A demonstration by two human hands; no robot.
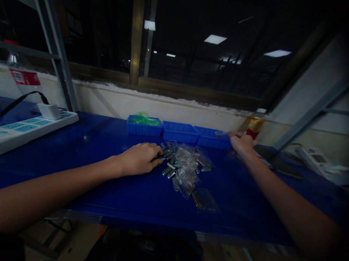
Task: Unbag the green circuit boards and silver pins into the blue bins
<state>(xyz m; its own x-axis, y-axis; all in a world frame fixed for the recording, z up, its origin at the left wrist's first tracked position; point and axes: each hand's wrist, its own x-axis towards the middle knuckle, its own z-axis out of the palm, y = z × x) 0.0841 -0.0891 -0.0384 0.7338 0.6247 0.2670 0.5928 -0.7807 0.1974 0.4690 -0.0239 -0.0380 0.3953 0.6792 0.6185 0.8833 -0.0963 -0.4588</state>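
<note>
My left hand (143, 158) reaches in from the left, its thumb and fingers closed round a small grey metal cylinder at the edge of a pile. That pile has several loose metal cylinders (167, 170) mixed with clear plastic bags (185, 165), some with thin brass-coloured pieces inside. A separate clear bag (206, 200) with brass-coloured pins lies nearer the table's front edge. On the right, my right hand (243, 143) is beside the right-hand blue bin (212, 138), pinching what looks like a small clear plastic bag (220, 133). Blur hides its contents.
Two more blue bins (180, 132) line the wall, the left one holding green plastic (144, 119). A white power strip (31, 128) with a plugged-in adapter and a bottle (25, 78) are at left. A red-gold packet (253, 126) and dark flat item (281, 167) are at right.
</note>
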